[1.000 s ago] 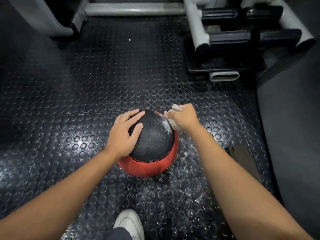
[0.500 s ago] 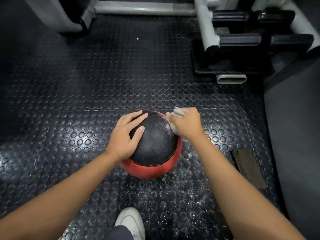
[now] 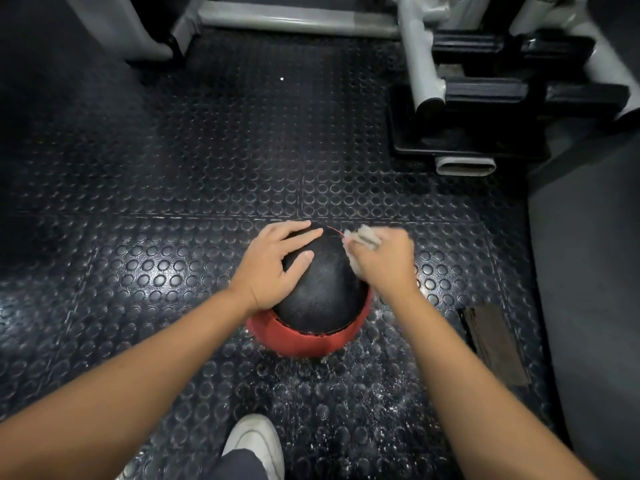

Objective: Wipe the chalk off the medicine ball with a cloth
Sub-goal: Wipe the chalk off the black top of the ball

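No readable text, label, brand or number on any surface in view.

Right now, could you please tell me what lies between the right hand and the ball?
The head view shows a pale cloth there: the right hand grips it, bunched against the upper right side of the ball.
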The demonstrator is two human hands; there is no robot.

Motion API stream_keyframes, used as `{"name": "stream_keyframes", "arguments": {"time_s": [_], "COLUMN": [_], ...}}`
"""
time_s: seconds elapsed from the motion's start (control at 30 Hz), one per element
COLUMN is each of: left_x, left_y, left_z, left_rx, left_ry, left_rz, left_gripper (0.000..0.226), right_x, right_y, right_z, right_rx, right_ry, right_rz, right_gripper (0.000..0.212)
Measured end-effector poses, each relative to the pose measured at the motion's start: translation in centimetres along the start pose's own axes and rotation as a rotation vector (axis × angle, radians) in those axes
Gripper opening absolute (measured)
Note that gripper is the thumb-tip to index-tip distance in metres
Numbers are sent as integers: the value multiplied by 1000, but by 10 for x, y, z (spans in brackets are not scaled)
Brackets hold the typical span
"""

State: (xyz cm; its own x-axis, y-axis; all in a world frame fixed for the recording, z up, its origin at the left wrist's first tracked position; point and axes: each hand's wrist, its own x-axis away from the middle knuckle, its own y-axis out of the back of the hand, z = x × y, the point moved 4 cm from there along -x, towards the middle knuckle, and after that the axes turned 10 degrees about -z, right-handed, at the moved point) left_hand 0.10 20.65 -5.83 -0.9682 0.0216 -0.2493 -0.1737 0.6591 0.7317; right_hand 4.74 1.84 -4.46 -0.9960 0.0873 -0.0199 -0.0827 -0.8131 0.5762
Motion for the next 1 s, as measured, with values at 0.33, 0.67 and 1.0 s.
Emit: {"name": "stream_keyframes", "arguments": {"time_s": [0.33,0.67,1.0], "left_x": [-18,-6,-7], "left_y": [-9,-5,-8], "left_z": [-7,-1,-6], "left_rx": [-5,17,-3], "left_ry": [67,76,27], "left_rz": [43,-22,-18], "left_gripper": [54,50,48], "right_x": [45,-21,38], "right_y": [23,-5,15], "right_z": [-24,6,5], "right_rx": [-85,-47,7], "right_ry": [-114,-82,80], "right_rz": [-10,16,-4], "right_gripper": [41,58,30]}}
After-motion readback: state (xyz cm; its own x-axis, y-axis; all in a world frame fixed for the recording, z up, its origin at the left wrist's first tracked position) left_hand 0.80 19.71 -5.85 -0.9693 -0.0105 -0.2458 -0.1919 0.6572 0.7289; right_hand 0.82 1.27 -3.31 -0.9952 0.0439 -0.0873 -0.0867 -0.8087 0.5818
